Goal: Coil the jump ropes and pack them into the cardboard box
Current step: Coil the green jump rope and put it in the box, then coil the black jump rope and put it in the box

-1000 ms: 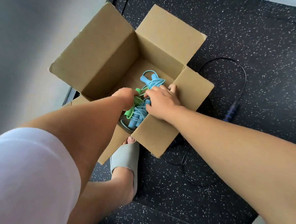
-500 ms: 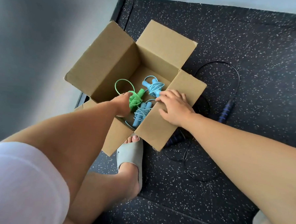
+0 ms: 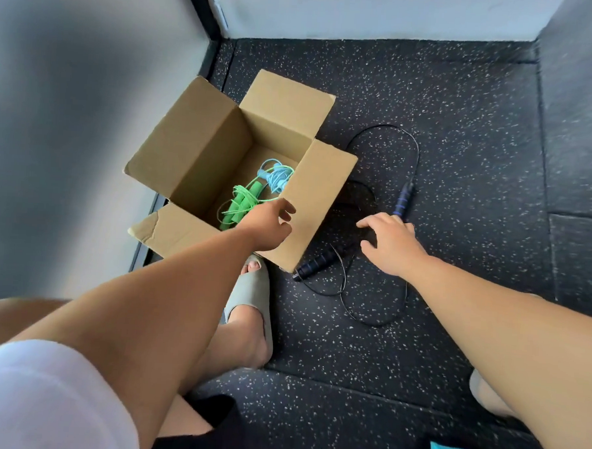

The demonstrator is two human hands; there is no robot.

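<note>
1. Down on the dark speckled rubber floor (image 3: pixel 448 112), a brown cardboard box (image 3: pixel 202 144) stands left of the frame's centre with all four flaps folded outward.
2. Inside the box, a coiled green jump rope with green handles (image 3: pixel 242 204) lies on the bottom; a coiled light-blue jump rope with blue handles (image 3: pixel 276 178) lies just beyond it, nearer the right-hand flap.
3. Right of the box, a black jump rope with dark blue ribbed handles (image 3: pixel 404 199) lies uncoiled on the floor, its thin cord running in loose loops toward the upper and lower middle of the frame.
4. One handle of that rope points up and away near the frame's centre; the other lies at the box's near right corner.
5. The left hand (image 3: pixel 270 228) hangs over the box's right-hand flap, fingers loosely curled and holding nothing.
6. The right hand (image 3: pixel 391 241) reaches over the black rope between its two handles, fingers spread and empty; whether the fingertips touch the cord cannot be told.
7. A foot in a pale grey slide sandal (image 3: pixel 250 290) stands just below the box's near corner.
8. A white sleeve (image 3: pixel 38 399) fills the lower left corner of the frame.
</note>
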